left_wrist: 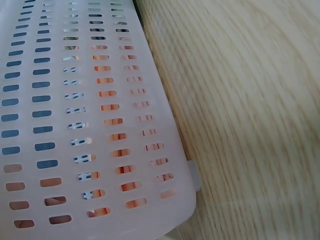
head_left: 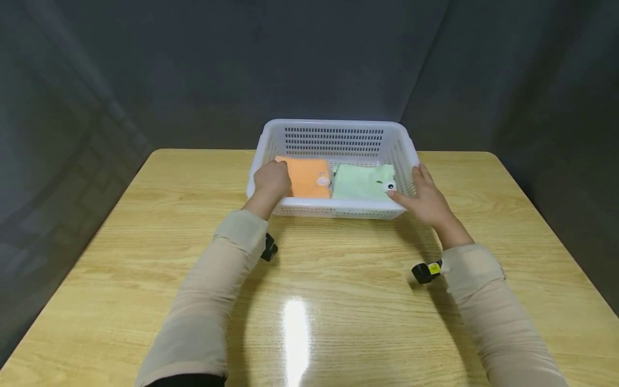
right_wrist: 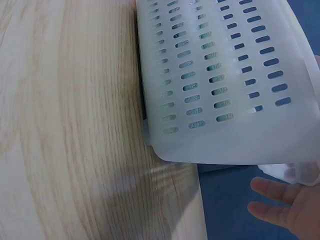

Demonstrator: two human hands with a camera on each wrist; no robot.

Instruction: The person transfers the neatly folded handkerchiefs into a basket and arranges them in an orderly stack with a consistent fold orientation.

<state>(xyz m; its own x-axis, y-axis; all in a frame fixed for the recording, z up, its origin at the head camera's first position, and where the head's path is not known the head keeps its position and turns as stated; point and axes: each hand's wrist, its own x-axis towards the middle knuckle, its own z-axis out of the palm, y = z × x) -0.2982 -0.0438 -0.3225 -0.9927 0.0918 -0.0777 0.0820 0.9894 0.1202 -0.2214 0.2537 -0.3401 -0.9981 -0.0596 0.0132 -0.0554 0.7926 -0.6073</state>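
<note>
A white slotted plastic basket [head_left: 333, 204] stands at the far side of the table. Inside it, a folded orange cloth [head_left: 307, 177] with a pale round patch lies to the left. Beside that is a folded light green cloth [head_left: 360, 181] with a cartoon eye on it. My left hand [head_left: 272, 181] reaches over the front left corner, bent down at the orange cloth's left edge; its fingertips are hidden, so I cannot tell whether they grip it. My right hand [head_left: 423, 199] is at the front right corner, fingers extended along the outside and thumb over the rim near the eye.
The wooden table [head_left: 358, 312] stretches toward me, with a bright reflection at the front. Dark curtains [head_left: 338, 59] hang behind and at both sides. A small black camera [head_left: 425, 272] sits under the right wrist, another [head_left: 269, 247] beside the left sleeve.
</note>
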